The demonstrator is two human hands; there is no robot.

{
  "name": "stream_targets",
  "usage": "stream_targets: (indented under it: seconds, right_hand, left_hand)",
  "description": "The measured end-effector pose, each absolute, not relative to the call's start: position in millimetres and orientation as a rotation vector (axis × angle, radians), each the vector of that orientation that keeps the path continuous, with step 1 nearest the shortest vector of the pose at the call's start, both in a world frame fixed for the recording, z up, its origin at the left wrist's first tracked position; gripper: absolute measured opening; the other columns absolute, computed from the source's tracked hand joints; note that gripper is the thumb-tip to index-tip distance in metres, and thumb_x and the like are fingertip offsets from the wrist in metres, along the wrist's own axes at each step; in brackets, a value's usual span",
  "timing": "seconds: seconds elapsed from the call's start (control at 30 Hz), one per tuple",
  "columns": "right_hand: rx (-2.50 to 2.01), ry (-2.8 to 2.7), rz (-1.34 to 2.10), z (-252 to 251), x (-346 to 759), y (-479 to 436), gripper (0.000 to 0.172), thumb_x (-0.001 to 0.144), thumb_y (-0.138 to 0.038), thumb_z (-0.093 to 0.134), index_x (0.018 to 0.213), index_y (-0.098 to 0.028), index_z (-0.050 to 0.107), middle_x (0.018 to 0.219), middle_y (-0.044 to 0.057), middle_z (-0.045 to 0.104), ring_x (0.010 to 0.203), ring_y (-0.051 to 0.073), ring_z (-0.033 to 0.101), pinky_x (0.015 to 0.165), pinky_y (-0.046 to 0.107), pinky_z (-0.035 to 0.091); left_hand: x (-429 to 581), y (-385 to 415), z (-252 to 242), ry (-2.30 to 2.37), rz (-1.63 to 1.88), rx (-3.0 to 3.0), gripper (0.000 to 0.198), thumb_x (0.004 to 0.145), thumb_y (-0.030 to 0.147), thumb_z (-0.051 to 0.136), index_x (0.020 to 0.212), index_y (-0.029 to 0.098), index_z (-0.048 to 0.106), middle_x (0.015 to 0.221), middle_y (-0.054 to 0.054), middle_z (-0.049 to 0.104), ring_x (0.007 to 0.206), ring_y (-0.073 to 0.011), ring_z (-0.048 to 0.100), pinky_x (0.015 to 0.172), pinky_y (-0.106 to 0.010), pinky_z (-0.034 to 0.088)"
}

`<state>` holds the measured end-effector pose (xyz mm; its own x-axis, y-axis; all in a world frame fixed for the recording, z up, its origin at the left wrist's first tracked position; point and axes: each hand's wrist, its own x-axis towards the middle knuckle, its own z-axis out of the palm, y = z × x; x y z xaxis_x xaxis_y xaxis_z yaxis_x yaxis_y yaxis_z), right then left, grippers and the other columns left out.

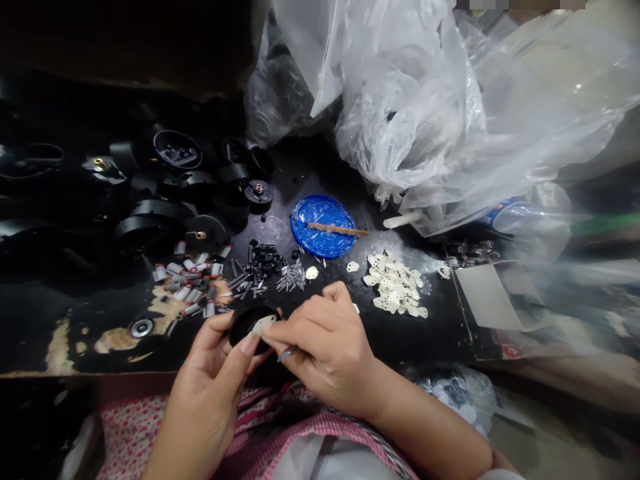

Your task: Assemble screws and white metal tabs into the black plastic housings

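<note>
My left hand point(217, 367) is wrapped round a black round housing point(242, 325) held just off the table's front edge, its thumb on a pale flat plate point(263, 325) at the housing's opening. The plate's other end is pinched by my right hand point(327, 347). A grey metal piece point(287, 355) sticks out from under my right fingers; its kind is hidden. Beyond the hands lie a pile of similar pale plates point(397, 285), small black springs point(245, 275) and thin grey metal bits point(292, 275).
A blue lid point(323, 243) smeared with something shiny carries a brown stick point(335, 230). White-and-grey cylinders point(190, 293) and a metal ring point(142, 328) lie at left, before several black housings point(150, 223). Clear plastic bags point(410, 100) fill the back right; a cardboard piece point(493, 297) lies below.
</note>
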<state>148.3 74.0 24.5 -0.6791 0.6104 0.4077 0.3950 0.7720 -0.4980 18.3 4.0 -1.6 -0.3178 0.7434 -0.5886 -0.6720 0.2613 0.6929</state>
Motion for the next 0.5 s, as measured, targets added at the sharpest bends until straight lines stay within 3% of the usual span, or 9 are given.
stream_targets:
  seconds: [0.13, 0.3, 0.5]
  right_hand:
    - [-0.722, -2.37, 0.466, 27.3, 151.9, 76.2, 0.011, 0.084, -0.011, 0.061, 0.091, -0.017, 0.068, 0.073, -0.002, 0.068, 0.062, 0.01, 0.055, 0.068, 0.034, 0.029]
    - [-0.736, -2.422, 0.487, 28.6, 155.6, 77.5, 0.012, 0.084, -0.011, 0.06, 0.091, -0.018, 0.067, 0.073, -0.003, 0.066, 0.063, 0.01, 0.055, 0.069, 0.034, 0.028]
    - [-0.742, -2.451, 0.478, 26.1, 152.4, 77.9, 0.014, 0.088, -0.013, 0.055, 0.092, -0.018, 0.068, 0.074, -0.002, 0.067, 0.064, 0.009, 0.054, 0.07, 0.033, 0.028]
  left_hand:
    - [14.1, 1.0, -0.5, 1.189, 1.348, 0.087, 0.042, 0.065, 0.033, 0.084, 0.103, 0.029, 0.066, 0.092, 0.002, 0.075, 0.082, -0.0164, 0.07, 0.072, -0.022, 0.058]
    - [9.9, -0.3, -4.9, 1.241, 1.372, 0.095, 0.039, 0.068, 0.035, 0.082, 0.103, 0.029, 0.066, 0.099, 0.003, 0.074, 0.088, -0.0144, 0.069, 0.08, -0.022, 0.056]
    - [9.7, -3.4, -11.3, 1.25, 1.312, 0.21, 0.035, 0.073, 0.037, 0.078, 0.104, 0.033, 0.063, 0.086, 0.006, 0.072, 0.082, -0.0128, 0.067, 0.077, -0.02, 0.055]
